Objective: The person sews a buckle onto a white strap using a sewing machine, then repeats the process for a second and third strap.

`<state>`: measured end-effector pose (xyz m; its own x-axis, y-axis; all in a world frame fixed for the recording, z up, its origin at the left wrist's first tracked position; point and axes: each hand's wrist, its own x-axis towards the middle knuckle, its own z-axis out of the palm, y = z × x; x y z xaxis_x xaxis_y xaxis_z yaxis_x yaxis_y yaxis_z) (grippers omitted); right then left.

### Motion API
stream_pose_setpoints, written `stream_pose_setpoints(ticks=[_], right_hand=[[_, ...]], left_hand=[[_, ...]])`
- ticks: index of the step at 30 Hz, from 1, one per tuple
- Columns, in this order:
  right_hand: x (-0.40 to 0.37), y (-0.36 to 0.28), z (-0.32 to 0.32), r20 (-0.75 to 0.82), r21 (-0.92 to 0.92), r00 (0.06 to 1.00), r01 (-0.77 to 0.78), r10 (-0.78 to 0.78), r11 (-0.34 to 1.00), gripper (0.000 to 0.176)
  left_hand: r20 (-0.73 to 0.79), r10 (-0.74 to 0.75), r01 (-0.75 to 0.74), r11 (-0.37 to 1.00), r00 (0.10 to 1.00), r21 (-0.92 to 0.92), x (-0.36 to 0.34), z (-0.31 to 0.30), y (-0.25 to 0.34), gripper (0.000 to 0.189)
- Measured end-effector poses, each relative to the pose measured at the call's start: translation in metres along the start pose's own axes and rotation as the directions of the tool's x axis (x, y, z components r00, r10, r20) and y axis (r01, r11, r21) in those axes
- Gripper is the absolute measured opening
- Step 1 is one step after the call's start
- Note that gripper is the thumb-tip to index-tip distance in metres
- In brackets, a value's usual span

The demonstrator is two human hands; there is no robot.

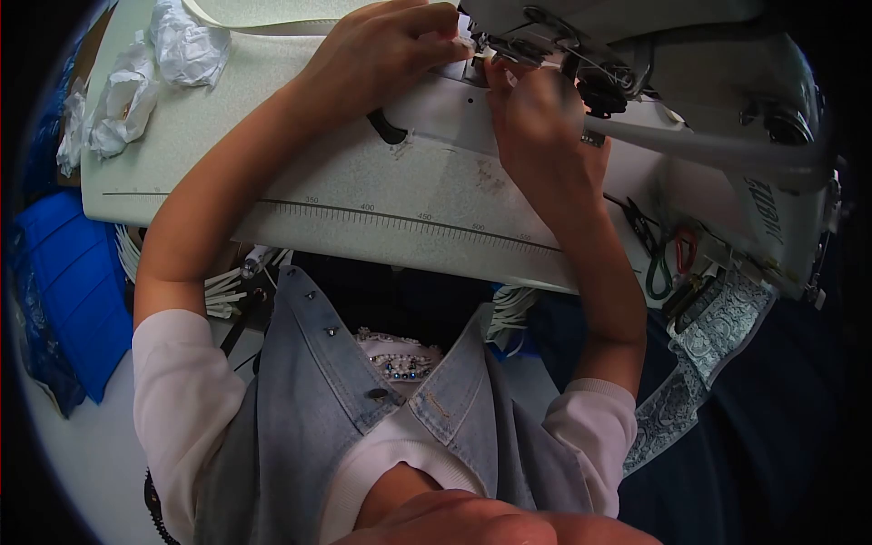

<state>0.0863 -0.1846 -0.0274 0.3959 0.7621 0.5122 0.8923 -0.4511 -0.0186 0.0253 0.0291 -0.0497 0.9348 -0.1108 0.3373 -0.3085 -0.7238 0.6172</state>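
Note:
My left hand (386, 54) is at the needle area of a sewing machine (727, 73), coming in from the left. Its thumb and fingers are pressed together, and what lies between them is too small to make out. My right hand (545, 113) reaches up under the machine head from the right, partly blurred. Its fingers are closed beside the presser foot, close to the left fingertips, and whatever they pinch is hidden. A pale strip (272, 27) runs along the table behind my left hand.
White crumpled bundles (189, 41) lie at the table's left end. A black curved lever (389, 127) is near the left wrist. Dark-handled scissors (656, 259), a red-handled tool (685, 249) and patterned lace (718, 336) are at the right. Blue plastic (73, 282) is at lower left.

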Motion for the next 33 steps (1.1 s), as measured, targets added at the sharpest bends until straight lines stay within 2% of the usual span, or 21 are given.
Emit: stream_pose_setpoints(ticks=[3, 6, 7, 9, 10, 12, 13, 15, 16, 19, 23, 25, 26, 28, 29, 31, 32, 33], right_hand=[[0.0, -0.001, -0.008, 0.096, -0.022, 0.995, -0.008, 0.011, 1.0, 0.006], [0.0, 0.002, -0.014, 0.269, -0.13, 0.963, 0.047, -0.01, 0.99, 0.028], [-0.002, 0.003, -0.013, 0.284, -0.13, 0.959, 0.042, -0.003, 0.991, 0.028], [-0.008, 0.003, -0.006, 0.296, -0.129, 0.955, 0.046, -0.006, 0.991, 0.028], [-0.012, 0.001, -0.002, 0.238, -0.146, 0.971, 0.023, 0.012, 0.989, 0.029], [-0.01, 0.002, 0.002, 0.176, -0.163, 0.984, 0.006, 0.023, 0.987, 0.031], [0.0, 0.0, -0.003, 0.153, -0.111, 0.988, 0.041, -0.024, 0.993, 0.033], [0.002, 0.002, -0.004, 0.112, -0.069, 0.99, 0.089, -0.081, 0.994, 0.035], [0.001, -0.002, -0.003, 0.217, -0.066, 0.976, -0.007, 0.021, 0.998, 0.036], [0.013, -0.006, -0.017, 0.203, -0.15, 0.978, 0.076, -0.045, 0.986, 0.036], [0.01, -0.002, -0.017, 0.209, -0.21, 0.976, 0.11, -0.066, 0.972, 0.033], [0.004, 0.003, -0.016, 0.218, -0.226, 0.974, 0.109, -0.058, 0.968, 0.033], [0.001, 0.011, -0.013, 0.208, -0.059, 0.978, 0.04, -0.027, 0.997, 0.032], [-0.006, 0.022, -0.009, 0.205, 0.109, 0.979, -0.039, 0.016, 0.993, 0.031], [-0.01, 0.027, -0.009, 0.145, 0.206, 0.989, -0.066, 0.036, 0.976, 0.029], [-0.017, 0.035, -0.01, 0.027, 0.395, 0.996, -0.094, 0.091, 0.914, 0.026], [-0.019, 0.038, -0.009, -0.029, 0.484, 0.992, -0.095, 0.125, 0.87, 0.024], [-0.019, 0.038, -0.009, -0.053, 0.526, 0.988, -0.098, 0.147, 0.845, 0.023]], left_hand=[[-0.025, 0.026, -0.025, 0.999, 0.999, 0.04, -0.001, 0.001, 0.002, 0.02], [-0.049, 0.064, -0.058, 0.993, 0.997, 0.106, -0.003, -0.001, 0.002, 0.02], [-0.053, 0.087, -0.078, 0.986, 0.995, 0.149, -0.003, -0.002, 0.002, 0.02], [0.054, 0.135, -0.145, 0.921, 0.989, 0.362, -0.001, -0.005, 0.003, 0.02], [0.122, 0.148, -0.189, 0.867, 0.981, 0.461, 0.002, -0.008, 0.006, 0.02], [-0.06, 0.274, -0.24, 0.914, 0.96, 0.327, 0.011, -0.007, 0.019, 0.017], [-0.066, 0.276, -0.24, 0.912, 0.959, 0.332, 0.01, -0.007, 0.02, 0.017], [-0.031, 0.239, -0.214, 0.912, 0.97, 0.35, 0.01, -0.006, 0.017, 0.02], [-0.039, 0.25, -0.219, 0.905, 0.967, 0.365, 0.012, -0.006, 0.017, 0.02], [-0.027, 0.242, -0.217, 0.909, 0.97, 0.354, 0.011, -0.008, 0.018, 0.02], [-0.029, 0.273, -0.248, 0.91, 0.962, 0.331, 0.011, -0.012, 0.017, 0.018], [0.056, 0.251, -0.256, 0.916, 0.966, 0.308, 0.011, -0.017, 0.017, 0.021], [0.062, 0.253, -0.26, 0.917, 0.965, 0.302, 0.01, -0.018, 0.018, 0.021], [0.085, 0.171, -0.189, 0.937, 0.982, 0.294, 0.007, -0.021, 0.025, 0.026], [0.092, 0.175, -0.194, 0.937, 0.98, 0.289, 0.005, -0.022, 0.03, 0.026], [0.091, 0.026, -0.045, 0.977, 0.996, 0.211, -0.001, -0.024, 0.042, 0.027], [0.095, 0.029, -0.048, 0.977, 0.995, 0.207, -0.003, -0.025, 0.044, 0.027], [0.127, 0.026, -0.038, 0.995, 0.992, 0.089, -0.005, -0.026, 0.046, 0.032]])
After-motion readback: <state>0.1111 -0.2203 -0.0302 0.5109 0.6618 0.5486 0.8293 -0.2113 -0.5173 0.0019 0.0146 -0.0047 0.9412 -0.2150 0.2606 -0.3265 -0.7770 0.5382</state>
